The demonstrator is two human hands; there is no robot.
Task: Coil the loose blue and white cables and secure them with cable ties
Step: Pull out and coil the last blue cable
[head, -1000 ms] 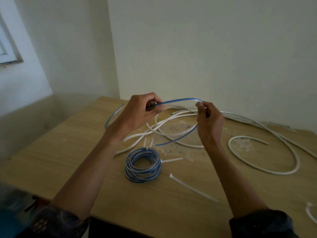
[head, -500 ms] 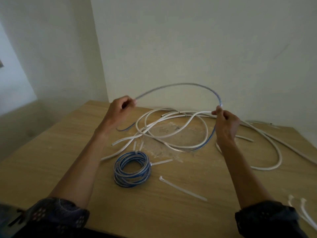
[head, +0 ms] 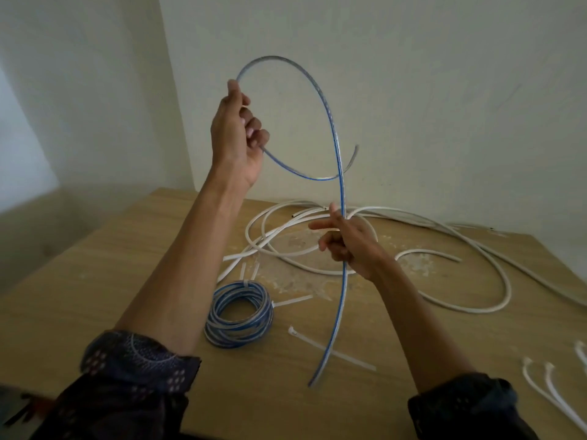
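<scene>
Blue cable (head: 334, 134), a single loose length, is held up in the air in a tall loop above a wooden table (head: 95, 281). Its upper part is gripped inside the left hand (head: 236, 134), which is raised high with the fingers curled tight around it. From that fist the cable arches up and over, then runs almost straight down past the right hand (head: 347, 241). The right hand is held lower, just above the table, with the thumb and forefinger pinched lightly on the cable and the other fingers loosely curled. Below the right hand the cable hangs free, and its end is seen near the table's front edge. A second short tail curves out from under the left fist and crosses the hanging length.

On the table, a finished blue coil (head: 238, 314) is seen lying flat, bound with white ties. Loose white cables (head: 444, 300) are spread in wide loops behind and to the right of it. One white cable tie (head: 330, 349) lies beside the coil, and more ties (head: 552, 389) are seen at the right edge.

Compared with half a second earlier, the left hand has been lifted well above the table, and the loop has been turned from a wide, low arch into a tall, narrow one.
</scene>
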